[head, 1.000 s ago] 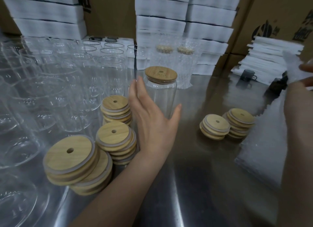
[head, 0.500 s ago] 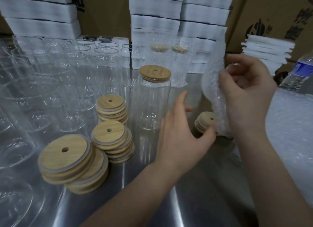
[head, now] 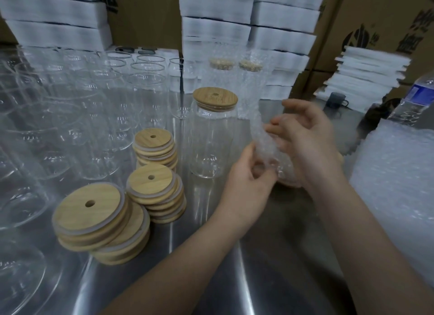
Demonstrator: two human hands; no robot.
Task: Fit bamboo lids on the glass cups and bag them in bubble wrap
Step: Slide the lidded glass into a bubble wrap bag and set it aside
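Observation:
A glass cup [head: 209,145] with a bamboo lid [head: 215,98] on it stands upright mid-table. Just right of it, both hands hold a bubble wrap bag [head: 259,136] upright in the air. My left hand [head: 249,176] pinches the bag's lower edge. My right hand [head: 305,145] grips it from the right side with curled fingers. Stacks of bamboo lids [head: 101,218] with straw holes lie at the front left. Two bagged, lidded cups [head: 222,79] stand behind.
Several open glass cups [head: 70,117] crowd the left of the steel table [head: 234,279]. A pile of bubble wrap bags [head: 399,185] lies at right, with a water bottle [head: 415,96] behind it. White foam stacks [head: 281,20] and cardboard boxes line the back.
My left hand left the lidded cup and moved right to the bag. My right hand brought a bubble wrap bag in from the right pile; both hands now hold it.

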